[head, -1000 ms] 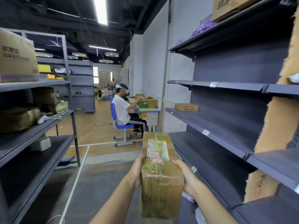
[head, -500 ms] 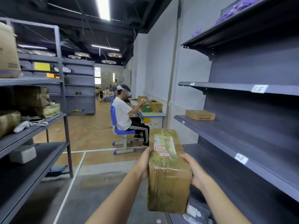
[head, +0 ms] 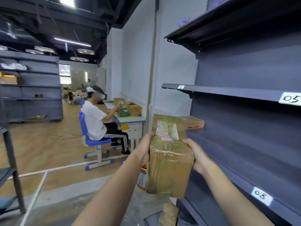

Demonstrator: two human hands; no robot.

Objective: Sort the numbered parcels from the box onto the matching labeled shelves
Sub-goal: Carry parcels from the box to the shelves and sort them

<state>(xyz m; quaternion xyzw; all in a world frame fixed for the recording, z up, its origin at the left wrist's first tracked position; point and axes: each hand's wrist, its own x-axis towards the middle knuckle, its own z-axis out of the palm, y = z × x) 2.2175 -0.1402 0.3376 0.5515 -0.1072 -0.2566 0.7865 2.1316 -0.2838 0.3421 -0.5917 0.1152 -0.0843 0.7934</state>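
Parcel (head: 169, 154) clamped in left hand (head: 144, 148) and right hand (head: 197, 154) grip | view has swung toward shelf 08 (head: 244, 181) front edge | label 05 (head: 290, 98) now legible | placement pending.

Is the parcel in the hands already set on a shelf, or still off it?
Off the shelf. The parcel is held in the air between the left hand and right hand, beside the 08 shelf, resting on nothing.
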